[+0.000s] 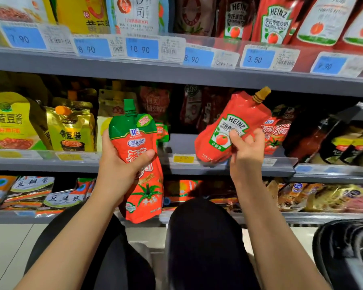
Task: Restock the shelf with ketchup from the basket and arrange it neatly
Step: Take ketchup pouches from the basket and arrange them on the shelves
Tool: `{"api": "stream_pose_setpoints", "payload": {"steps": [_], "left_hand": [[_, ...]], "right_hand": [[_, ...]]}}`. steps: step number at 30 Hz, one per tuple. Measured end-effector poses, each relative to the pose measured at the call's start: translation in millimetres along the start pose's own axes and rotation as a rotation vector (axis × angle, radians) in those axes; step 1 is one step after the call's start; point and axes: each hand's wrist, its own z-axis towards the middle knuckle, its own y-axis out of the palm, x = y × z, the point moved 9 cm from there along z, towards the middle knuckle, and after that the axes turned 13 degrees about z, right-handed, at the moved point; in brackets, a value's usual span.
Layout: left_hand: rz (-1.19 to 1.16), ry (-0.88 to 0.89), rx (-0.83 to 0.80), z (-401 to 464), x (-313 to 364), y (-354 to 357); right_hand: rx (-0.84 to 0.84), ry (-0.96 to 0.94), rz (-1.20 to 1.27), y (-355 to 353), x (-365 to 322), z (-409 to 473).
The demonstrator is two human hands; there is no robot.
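2 ketchup pouches up at the middle shelf (134, 164), seemingly to match each to its slot | left hand (122, 166) wraps green-capped McCormick pouch (140, 164), upright | right hand (246, 151) pinches Heinz pouch (224, 130), tilted, lower corner by the shelf lip | basket (344, 248) low right, contents unclear

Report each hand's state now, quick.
Left hand: closed around the green-topped ketchup pouch, held upright.
Right hand: closed on the Heinz ketchup pouch, held tilted, its spout toward the upper right.
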Motion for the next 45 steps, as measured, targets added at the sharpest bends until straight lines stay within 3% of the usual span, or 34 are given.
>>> {"api": "stream_pose_setpoints", "payload": {"steps": [4,12,18,21,23,25,26,28,33,37,40,43,45], "left_hand": [[-0.044,-0.043,-0.006,5,-4,12],[-0.174,-0.097,-0.012,13,-9,39],[-0.165,-0.105,-0.015,14,-9,51],[-0.136,-0.069,-0.023,14,-3,54],[-0.113,-0.041,-0.018,12,1,56],[-0.042,0.006,0.0,10,6,56],[-0.011,0.034,0.004,8,9,57],[-0.006,0.055,-0.002,6,11,56],[0.029,0.05,-0.04,-2,16,43],[0.049,0.059,-0.123,-6,14,30],[0.189,0.117,-0.138,-5,11,17],[0.256,0.129,0.027,-2,8,-9],[0.249,0.078,0.115,3,3,-25]], "right_hand": [[-0.061,-0.07,-0.103,-2,-10,32],[-0.242,0.096,-0.569,-31,22,64],[-0.165,-0.07,-0.816,-30,12,55],[-0.062,-0.323,-0.983,-13,-15,18],[-0.169,-0.233,-0.847,10,-13,-11],[-0.427,0.05,-0.732,44,14,-48],[-0.545,0.171,-0.748,57,28,-66],[-0.655,0.235,-0.843,74,45,-85],[-0.635,0.215,-0.775,90,56,-90],[-0.644,0.227,-0.559,100,56,-100],[-0.446,0.208,-0.438,89,54,-87],[-0.178,0.167,-0.264,65,47,-59],[-0.11,0.137,-0.18,62,43,-43]]}}
